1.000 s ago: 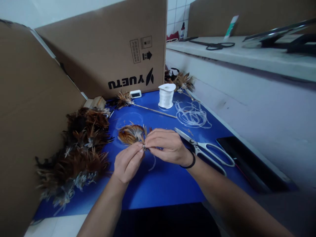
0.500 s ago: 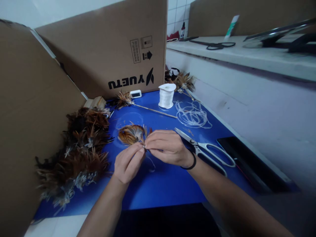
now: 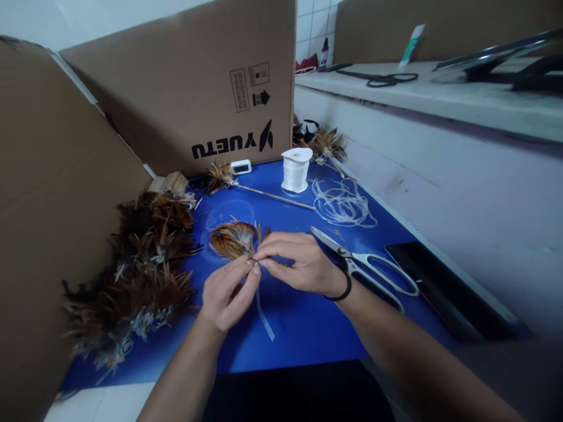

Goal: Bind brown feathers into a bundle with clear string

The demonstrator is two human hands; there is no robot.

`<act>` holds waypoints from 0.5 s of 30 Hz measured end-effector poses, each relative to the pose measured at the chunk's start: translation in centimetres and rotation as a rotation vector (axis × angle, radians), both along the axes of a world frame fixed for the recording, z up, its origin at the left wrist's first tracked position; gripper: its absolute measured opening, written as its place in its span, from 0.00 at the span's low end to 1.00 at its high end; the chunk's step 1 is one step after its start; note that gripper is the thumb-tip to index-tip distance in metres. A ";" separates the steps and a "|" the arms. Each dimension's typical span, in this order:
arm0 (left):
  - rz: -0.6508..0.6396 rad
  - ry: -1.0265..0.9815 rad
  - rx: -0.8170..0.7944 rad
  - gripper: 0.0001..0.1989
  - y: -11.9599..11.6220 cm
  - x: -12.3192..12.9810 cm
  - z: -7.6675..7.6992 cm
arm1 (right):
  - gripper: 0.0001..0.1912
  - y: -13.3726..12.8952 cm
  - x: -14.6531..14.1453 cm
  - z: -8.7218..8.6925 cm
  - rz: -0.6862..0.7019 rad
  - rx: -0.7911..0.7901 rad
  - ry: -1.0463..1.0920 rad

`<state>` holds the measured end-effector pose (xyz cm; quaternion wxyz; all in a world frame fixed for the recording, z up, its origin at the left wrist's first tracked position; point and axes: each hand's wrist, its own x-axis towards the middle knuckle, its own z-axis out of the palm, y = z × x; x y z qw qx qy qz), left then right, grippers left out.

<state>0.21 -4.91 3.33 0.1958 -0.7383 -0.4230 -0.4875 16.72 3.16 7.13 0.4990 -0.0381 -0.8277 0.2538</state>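
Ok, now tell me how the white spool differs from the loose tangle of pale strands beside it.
The white spool stands upright, while the tangle lies low and spread out. The spool's contents are wound compactly; the tangle's loops cross every which way. The spool looks solid white, whereas blue shows through between the tangle's strands. Both are pale and rest on the blue tabletop.

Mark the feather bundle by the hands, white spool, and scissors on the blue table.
Feather bundle (image 3: 229, 239): head view, on brown feathers.
White spool (image 3: 295, 173): head view, on wound side.
Scissors (image 3: 346, 255): head view, near the pivot.
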 end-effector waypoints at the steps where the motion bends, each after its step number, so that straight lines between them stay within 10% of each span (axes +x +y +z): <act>1: 0.009 0.013 0.027 0.16 0.0 0.1 0.3 | 0.07 0.1 0.1 0.0 0.018 -0.006 -0.022; 15: -0.044 0.033 0.051 0.24 0.0 -0.2 -0.4 | 0.06 0.0 0.3 0.4 0.025 -0.022 -0.208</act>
